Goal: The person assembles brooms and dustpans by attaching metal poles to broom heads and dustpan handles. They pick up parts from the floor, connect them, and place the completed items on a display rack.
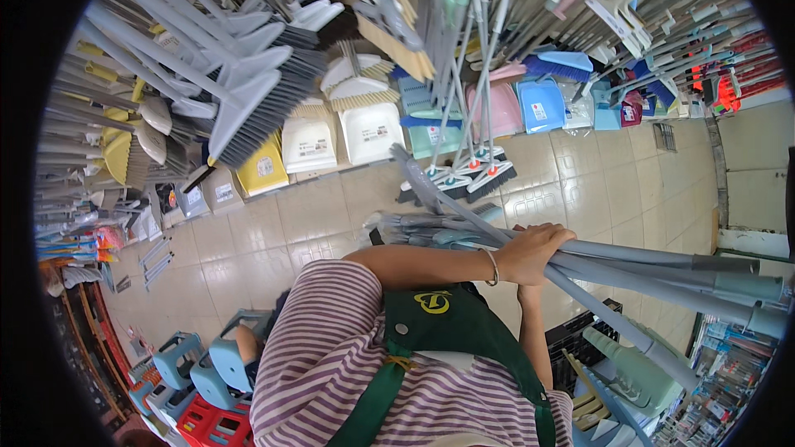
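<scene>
My left arm reaches across to the right, and my left hand (pixel 534 250) is closed around a bundle of grey broom handles (pixel 638 258). The handles fan out to the right, their thicker ends near the right side. Left of the hand, the bundle runs on to grey broom heads (pixel 414 228) low over the floor, partly hidden by my arm. One grey piece (pixel 421 184) sticks up at a slant from the rest. My right hand (pixel 528 291) comes up beneath my left wrist, next to the handles; its fingers are mostly hidden.
Ahead, dustpans (pixel 373 132) in several colours line the tiled floor (pixel 331 207). Grey brooms (pixel 257 103) hang at the left, and white-headed brooms (pixel 472 174) stand in the middle. Blue stools (pixel 228 356) and a red stool (pixel 211 420) are at lower left, a pale green plastic item (pixel 633 372) at lower right.
</scene>
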Tool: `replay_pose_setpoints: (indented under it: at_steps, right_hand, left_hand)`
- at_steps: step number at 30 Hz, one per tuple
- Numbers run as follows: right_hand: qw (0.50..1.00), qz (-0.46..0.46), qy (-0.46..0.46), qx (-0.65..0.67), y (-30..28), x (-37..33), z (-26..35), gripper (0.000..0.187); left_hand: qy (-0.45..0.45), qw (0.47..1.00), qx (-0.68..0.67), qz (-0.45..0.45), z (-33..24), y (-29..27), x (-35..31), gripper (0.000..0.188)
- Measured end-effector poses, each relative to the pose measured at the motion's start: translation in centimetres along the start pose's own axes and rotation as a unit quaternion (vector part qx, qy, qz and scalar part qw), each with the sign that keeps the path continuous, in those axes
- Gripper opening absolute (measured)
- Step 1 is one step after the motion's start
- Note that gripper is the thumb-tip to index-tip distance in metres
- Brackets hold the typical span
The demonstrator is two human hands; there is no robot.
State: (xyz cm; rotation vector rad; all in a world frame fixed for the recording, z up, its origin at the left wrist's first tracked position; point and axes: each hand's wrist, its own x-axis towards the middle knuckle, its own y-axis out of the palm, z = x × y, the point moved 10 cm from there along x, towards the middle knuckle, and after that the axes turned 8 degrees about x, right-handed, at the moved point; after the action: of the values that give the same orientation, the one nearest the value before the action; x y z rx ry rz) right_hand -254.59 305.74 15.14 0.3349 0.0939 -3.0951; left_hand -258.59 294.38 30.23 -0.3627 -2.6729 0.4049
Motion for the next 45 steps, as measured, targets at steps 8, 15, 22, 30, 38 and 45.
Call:
replay_pose_setpoints:
  at_steps: [8,15,22,30,38,45]
  right_hand:
    - [0.997,-0.051,0.032,0.042,-22.8,2.4,-1.9,0.053]
    - [0.989,-0.067,0.061,0.119,-35.4,11.7,-1.1,0.054]
    - [0.987,0.096,-0.063,-0.115,-38.5,28.7,-4.0,0.051]
    - [0.956,0.194,-0.084,-0.203,-38.0,49.6,-11.9,0.043]
    - [0.933,0.26,-0.113,-0.223,-34.0,65.4,-21.6,0.036]
    - [0.932,0.345,-0.029,-0.107,-28.0,75.5,-24.0,0.045]
  left_hand:
    - [0.045,0.999,-0.019,-0.009,-3.1,20.0,9.9,0.055]
    - [-0.031,0.996,-0.066,-0.044,1.1,29.5,20.8,0.044]
    - [-0.112,0.987,-0.053,-0.103,15.0,34.0,30.1,0.052]
    - [-0.207,0.962,-0.061,-0.169,34.7,34.8,40.1,0.054]
    - [-0.247,0.954,-0.127,-0.115,52.2,34.3,45.9,0.069]
    - [-0.305,0.908,0.032,-0.285,59.6,28.9,48.0,0.071]
